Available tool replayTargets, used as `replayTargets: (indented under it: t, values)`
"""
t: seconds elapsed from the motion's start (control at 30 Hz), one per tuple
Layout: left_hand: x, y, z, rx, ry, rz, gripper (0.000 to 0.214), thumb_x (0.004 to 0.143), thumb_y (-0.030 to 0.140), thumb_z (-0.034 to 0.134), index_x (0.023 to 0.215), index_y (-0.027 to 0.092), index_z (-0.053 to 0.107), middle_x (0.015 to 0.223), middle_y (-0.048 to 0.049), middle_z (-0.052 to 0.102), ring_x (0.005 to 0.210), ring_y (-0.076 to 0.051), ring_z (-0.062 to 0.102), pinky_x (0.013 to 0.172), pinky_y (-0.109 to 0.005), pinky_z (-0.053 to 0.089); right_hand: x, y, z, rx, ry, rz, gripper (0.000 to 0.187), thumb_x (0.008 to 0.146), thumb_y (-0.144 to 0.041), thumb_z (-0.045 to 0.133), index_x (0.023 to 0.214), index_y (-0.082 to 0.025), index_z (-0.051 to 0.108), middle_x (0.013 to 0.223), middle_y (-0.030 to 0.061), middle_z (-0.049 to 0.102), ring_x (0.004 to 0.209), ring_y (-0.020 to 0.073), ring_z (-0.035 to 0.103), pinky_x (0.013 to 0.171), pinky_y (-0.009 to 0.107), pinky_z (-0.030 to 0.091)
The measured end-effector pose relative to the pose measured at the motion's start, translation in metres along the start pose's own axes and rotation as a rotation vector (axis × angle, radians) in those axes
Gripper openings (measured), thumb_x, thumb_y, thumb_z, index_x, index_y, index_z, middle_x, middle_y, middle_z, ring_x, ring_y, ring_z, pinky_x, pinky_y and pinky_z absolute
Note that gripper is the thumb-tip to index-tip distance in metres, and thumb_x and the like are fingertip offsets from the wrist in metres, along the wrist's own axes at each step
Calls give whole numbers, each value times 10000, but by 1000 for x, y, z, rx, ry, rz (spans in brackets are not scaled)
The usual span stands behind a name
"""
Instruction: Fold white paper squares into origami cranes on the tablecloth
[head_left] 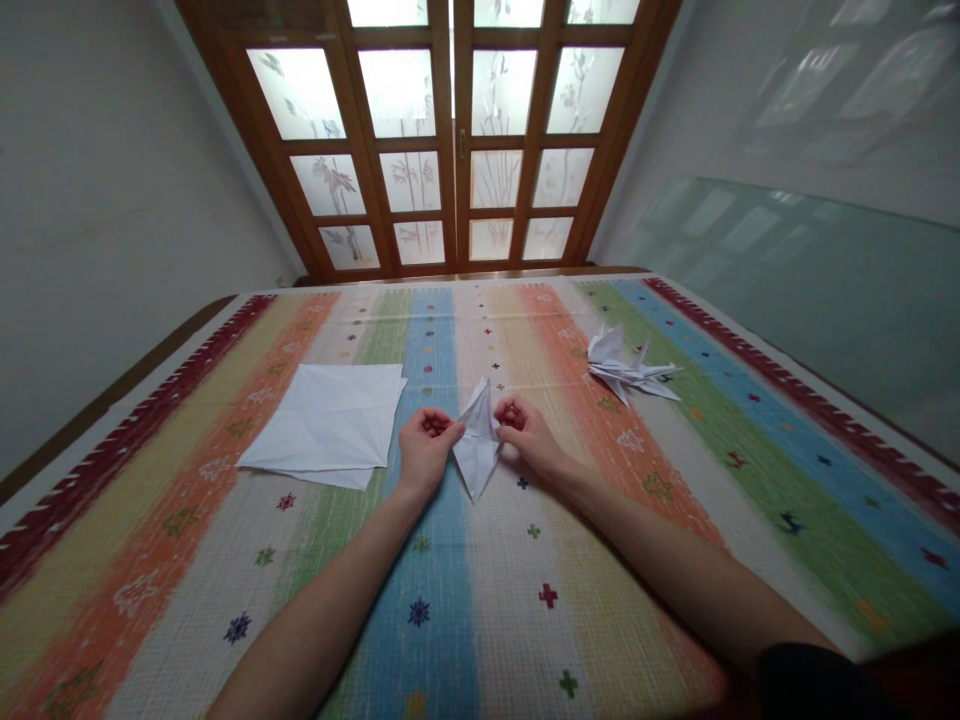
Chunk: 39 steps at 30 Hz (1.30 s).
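Observation:
Between my two hands is a folded piece of white origami paper (475, 448), a narrow diamond with a pointed flap standing up at its far end. My left hand (427, 445) pinches its left edge between thumb and fingers. On the other side, my right hand (526, 432) has thumb and fingertips closed on the right edge. The lower point of the paper rests on or just above the cloth; I cannot tell which.
A small stack of creased white square sheets (330, 415) lies left of my hands. Several folded paper cranes (630, 368) are heaped at the right. Underneath is a striped tablecloth (480, 620). Wooden glazed doors (454, 150) stand behind the table, and a glass panel (810, 290) leans at right.

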<state>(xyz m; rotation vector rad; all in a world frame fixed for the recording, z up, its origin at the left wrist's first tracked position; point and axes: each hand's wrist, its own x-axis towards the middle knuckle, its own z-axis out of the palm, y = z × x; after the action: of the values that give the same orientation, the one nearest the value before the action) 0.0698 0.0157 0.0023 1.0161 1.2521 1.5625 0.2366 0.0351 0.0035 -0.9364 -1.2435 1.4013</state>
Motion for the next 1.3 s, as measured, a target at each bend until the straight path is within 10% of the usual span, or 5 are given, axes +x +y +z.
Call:
replayTargets:
  t: [1.0, 1.3]
  values:
    - [1, -6, -5, -25, -145, -65, 310, 618, 310, 722, 889, 161, 696, 850, -34, 705, 669, -132, 606, 640, -254, 481, -2, 5, 0, 144, 79, 118, 258, 575, -324, 789, 764, -204, 662, 692, -13, 647, 606, 121, 556, 582, 258, 440]
    - [-1, -2, -5, -149, -279, -158, 131, 570, 239, 632, 640, 166, 714, 750, -28, 654, 677, -147, 571, 603, -245, 436, -3, 4, 0, 202, 2, 199, 302, 660, -470, 725, 679, -170, 702, 679, 35, 653, 660, 151, 564, 663, 304, 439]
